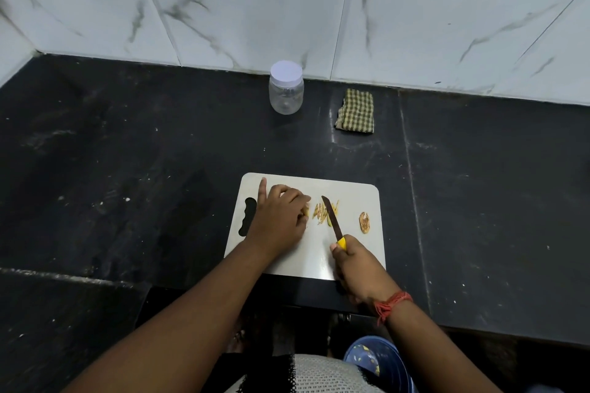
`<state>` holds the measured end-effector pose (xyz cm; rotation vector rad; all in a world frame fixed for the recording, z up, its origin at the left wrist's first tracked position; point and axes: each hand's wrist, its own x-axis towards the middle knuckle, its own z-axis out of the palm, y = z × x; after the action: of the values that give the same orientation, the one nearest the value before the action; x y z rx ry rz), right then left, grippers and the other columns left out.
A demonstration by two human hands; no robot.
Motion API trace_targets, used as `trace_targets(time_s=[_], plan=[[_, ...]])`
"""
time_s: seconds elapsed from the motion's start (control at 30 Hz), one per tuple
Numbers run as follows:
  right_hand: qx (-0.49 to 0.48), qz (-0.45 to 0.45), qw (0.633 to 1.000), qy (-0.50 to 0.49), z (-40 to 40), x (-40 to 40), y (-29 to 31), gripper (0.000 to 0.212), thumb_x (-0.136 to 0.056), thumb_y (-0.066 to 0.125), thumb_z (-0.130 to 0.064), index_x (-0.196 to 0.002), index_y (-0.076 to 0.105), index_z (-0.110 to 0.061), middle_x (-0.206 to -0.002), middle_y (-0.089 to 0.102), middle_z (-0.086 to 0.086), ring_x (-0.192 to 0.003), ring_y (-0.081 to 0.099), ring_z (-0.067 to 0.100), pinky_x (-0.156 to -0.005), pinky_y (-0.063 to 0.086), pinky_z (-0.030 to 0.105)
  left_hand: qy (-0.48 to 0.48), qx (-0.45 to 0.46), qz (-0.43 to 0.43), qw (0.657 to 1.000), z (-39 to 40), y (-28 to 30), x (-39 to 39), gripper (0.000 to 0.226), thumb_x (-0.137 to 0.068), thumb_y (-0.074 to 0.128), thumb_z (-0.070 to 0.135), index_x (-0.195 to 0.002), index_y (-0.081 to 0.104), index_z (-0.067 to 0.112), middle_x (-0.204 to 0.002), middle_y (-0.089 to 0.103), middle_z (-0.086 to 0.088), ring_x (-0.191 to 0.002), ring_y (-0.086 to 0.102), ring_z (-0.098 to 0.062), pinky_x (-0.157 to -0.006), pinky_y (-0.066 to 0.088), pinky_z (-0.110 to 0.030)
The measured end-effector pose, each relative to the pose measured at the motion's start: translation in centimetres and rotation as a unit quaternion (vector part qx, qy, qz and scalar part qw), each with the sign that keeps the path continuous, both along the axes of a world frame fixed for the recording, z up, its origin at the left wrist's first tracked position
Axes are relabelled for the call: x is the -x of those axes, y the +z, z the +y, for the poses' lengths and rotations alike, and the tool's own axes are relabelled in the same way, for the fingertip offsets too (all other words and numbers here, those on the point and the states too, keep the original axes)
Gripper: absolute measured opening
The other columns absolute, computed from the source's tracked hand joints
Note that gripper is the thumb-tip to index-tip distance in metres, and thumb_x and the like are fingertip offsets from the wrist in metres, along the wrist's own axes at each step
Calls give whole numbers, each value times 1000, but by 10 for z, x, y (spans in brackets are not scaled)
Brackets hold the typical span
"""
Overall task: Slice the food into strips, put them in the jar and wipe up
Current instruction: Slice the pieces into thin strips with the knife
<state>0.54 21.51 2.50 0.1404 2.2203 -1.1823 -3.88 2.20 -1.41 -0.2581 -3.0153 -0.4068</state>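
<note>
A white cutting board lies on the black counter. My left hand curls over a yellowish piece of food at the board's left, with one finger stretched out; most of the piece is hidden. Just right of it lies a small pile of cut strips. My right hand grips the yellow handle of a knife, whose dark blade lies across the strips. A brown trimmed end piece sits near the board's right edge. A clear jar with a white lid stands by the wall.
A folded green checked cloth lies right of the jar near the tiled wall. The counter's front edge runs just below the board. A blue bucket stands on the floor below my right arm.
</note>
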Motion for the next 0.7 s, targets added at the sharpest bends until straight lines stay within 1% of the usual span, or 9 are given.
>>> trace_targets(time_s=[0.1,0.17,0.23,0.3,0.4,0.5,0.57,0.63,0.7], plan=[[-19,16,1000,17,-2,2,2,26,-102,40,-38,-84,42,-19,-73,54,5,-62,50,20,-57,43,33,6,-26,-4,1000,-5,-4,-5,43,-89,60,38,-131,61,25,-132,60,8,-129,46,-19,-122,7,-60],[-30,20,999,24,-4,3,3,26,-102,40,-38,-83,42,-19,-75,54,5,-65,51,20,-63,45,34,4,-31,-10,999,-6,-6,-6,39,-90,60,40,-126,63,27,-132,60,10,-130,44,-18,-123,5,-58],[-47,25,998,38,-6,4,3,26,-102,39,-37,-85,42,-18,-76,55,4,-67,52,20,-65,45,34,2,-33,-8,999,-5,-7,-7,32,-92,61,40,-121,66,28,-131,60,11,-129,45,-18,-122,4,-58],[-75,35,995,62,-8,5,2,26,-103,37,-37,-89,42,-15,-75,54,5,-65,52,20,-62,42,33,8,-36,-10,999,-5,-8,-6,31,-93,60,41,-120,67,29,-131,60,12,-129,44,-18,-122,4,-58],[-107,56,988,91,-13,4,2,24,-104,36,-32,-92,39,-12,-71,52,5,-62,49,18,-54,34,30,27,-59,-13,998,-4,-8,-5,32,-92,63,42,-120,68,28,-130,61,13,-127,46,-17,-122,6,-58],[-116,68,986,97,-18,4,3,21,-104,36,-28,-92,37,-10,-70,50,5,-60,46,17,-56,32,32,39,-86,-12,995,-2,-9,-4,35,-89,67,35,-123,65,28,-127,62,11,-125,47,-19,-122,8,-58],[-121,71,985,100,-20,4,4,21,-104,36,-27,-92,37,-10,-69,49,4,-60,46,17,-56,31,32,42,-106,-22,993,-1,-8,-4,42,-88,67,31,-129,61,28,-129,61,8,-129,45,-19,-122,6,-57],[-129,77,983,108,-20,4,4,19,-104,36,-26,-93,36,-10,-69,48,2,-59,45,15,-53,30,32,40,-126,-27,991,-3,-9,-4,44,-88,68,29,-131,59,28,-129,61,8,-134,41,-17,-123,2,-54],[-133,83,981,112,-20,4,3,18,-104,36,-24,-93,37,-10,-70,48,1,-60,45,14,-50,30,25,37,-150,-20,988,-5,-10,-5,44,-88,68,29,-131,58,26,-131,60,10,-137,39,-16,-124,0,-50]])
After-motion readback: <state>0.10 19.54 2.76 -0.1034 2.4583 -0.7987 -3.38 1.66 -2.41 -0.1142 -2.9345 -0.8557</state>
